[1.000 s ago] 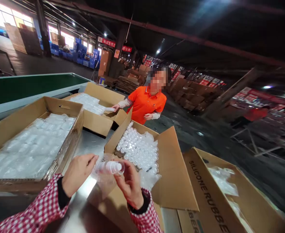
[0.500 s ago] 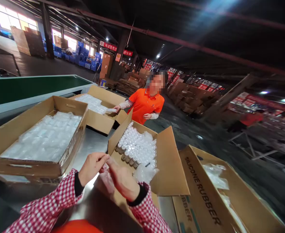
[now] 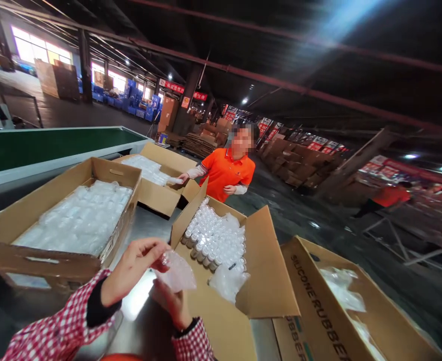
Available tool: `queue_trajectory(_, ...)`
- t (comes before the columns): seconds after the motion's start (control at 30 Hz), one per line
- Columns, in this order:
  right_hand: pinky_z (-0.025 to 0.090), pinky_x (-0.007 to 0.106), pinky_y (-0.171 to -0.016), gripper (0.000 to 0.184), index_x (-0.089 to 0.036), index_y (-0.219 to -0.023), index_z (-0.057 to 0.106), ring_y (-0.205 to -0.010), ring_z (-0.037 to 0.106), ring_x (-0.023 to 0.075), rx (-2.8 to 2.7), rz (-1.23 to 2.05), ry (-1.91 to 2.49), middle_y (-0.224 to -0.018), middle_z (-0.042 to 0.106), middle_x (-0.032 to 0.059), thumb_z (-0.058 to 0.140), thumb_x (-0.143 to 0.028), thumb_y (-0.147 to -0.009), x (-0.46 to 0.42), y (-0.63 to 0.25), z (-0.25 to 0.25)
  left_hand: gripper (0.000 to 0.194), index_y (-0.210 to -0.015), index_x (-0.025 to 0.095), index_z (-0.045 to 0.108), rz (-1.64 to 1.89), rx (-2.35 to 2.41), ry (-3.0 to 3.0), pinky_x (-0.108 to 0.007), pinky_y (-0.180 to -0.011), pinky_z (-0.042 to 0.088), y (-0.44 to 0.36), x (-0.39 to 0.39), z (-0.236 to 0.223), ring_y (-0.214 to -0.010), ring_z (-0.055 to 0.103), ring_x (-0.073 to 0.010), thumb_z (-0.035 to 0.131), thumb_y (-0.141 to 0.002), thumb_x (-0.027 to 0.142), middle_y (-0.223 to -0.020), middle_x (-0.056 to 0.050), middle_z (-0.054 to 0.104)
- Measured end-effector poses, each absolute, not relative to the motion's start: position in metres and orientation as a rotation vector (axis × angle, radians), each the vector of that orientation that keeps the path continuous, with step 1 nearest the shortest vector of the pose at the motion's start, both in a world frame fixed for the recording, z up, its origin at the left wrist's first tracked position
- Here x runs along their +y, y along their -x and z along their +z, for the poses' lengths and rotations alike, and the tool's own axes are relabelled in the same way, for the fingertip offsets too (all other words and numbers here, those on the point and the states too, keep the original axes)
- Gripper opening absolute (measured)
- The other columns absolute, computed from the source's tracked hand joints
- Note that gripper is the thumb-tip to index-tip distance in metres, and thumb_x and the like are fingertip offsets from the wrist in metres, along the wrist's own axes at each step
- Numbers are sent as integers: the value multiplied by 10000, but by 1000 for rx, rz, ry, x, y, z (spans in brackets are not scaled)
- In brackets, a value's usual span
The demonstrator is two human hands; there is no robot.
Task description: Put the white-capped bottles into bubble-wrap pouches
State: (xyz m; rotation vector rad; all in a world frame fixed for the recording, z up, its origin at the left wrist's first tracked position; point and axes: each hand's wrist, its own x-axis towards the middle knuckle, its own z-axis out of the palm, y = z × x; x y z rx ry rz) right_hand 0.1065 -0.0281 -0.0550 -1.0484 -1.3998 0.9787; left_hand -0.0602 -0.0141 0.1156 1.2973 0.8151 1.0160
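My left hand (image 3: pixel 136 268) is closed, its thumb and fingers pinching the edge of a small clear plastic bag (image 3: pixel 181 275). Just below the bag is my right hand (image 3: pixel 174 303), blurred and partly covered by it, so its grip is hard to make out. Both hands are over the metal table, at the near left side of an open cardboard box (image 3: pixel 271 265). Inside that box stand rows of small clear bottle-like pieces (image 3: pixel 215 235), with a crumpled clear bag (image 3: pixel 229 281) lying at their near end.
To the left, a low carton (image 3: pixel 118 240) holds packed, clear-wrapped pieces. Behind it are another open box (image 3: pixel 157 200) and a green conveyor belt (image 3: pixel 48 148). A co-worker in an orange shirt (image 3: pixel 226 173) stands across. At right is a carton marked SILICONE RUBBER (image 3: pixel 311 296).
My hands have moved apart. The right hand has dropped below the left, and the bag now spreads out from the left fingers. The view has tilted up slightly.
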Motion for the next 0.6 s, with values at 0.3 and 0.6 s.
queue_trajectory(0.3, 495, 385, -919, 255, -256, -1055, 666, -1140, 566, 248, -2077, 337, 942, -1260, 538, 118, 505, -207, -863, -32, -148, 39, 326, -874, 245, 666, 591, 1177, -2033, -229, -642, 418, 163, -20, 150, -698, 572, -160, 454, -882, 493, -791, 2, 647)
queue_trajectory(0.6, 530, 381, -850, 321, -255, -1028, 639, -1009, 617, 260, -1760, 909, 918, -1064, 656, 90, 607, -490, -811, -27, -106, 65, 729, -1380, 216, 335, 652, 874, -2594, -414, -1084, 351, 94, -14, 92, -1252, 437, -254, 711, -756, 184, -1384, -96, 471)
